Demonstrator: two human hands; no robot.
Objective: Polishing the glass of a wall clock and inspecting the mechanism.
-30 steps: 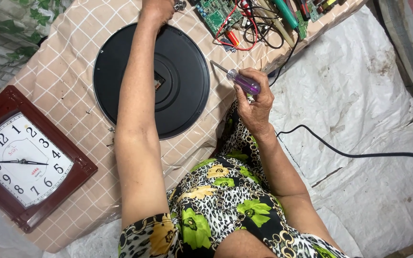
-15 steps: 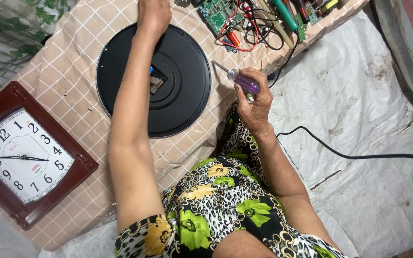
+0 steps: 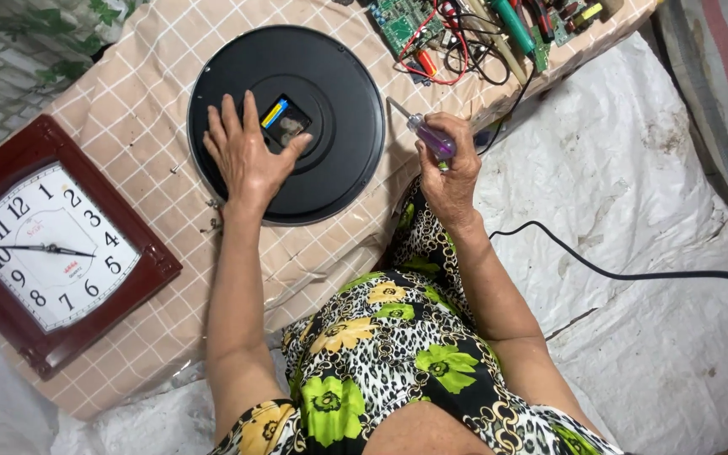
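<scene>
Two hands work over a checked beige cloth [image 3: 128, 126]: the right hand [image 3: 448, 173] is closed around a purple-handled screwdriver [image 3: 428, 135], while the left hand [image 3: 246, 156] lies spread flat on a round black plastic clock back [image 3: 339, 101], left of the screwdriver, thumb touching its central movement box [image 3: 284, 120]. The disc looks light, stiff and smooth, probably best gripped at its rim.

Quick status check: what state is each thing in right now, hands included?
Left hand: flat on the round black clock back, fingers spread.
Right hand: closed around a purple-handled screwdriver.
Purple-handled screwdriver: held, off the cloth, tip pointing up-left.
Round black clock back: face down, its centre compartment showing.
Square red-framed clock: face up, untouched.
Green circuit board: bare, wires attached.
</scene>
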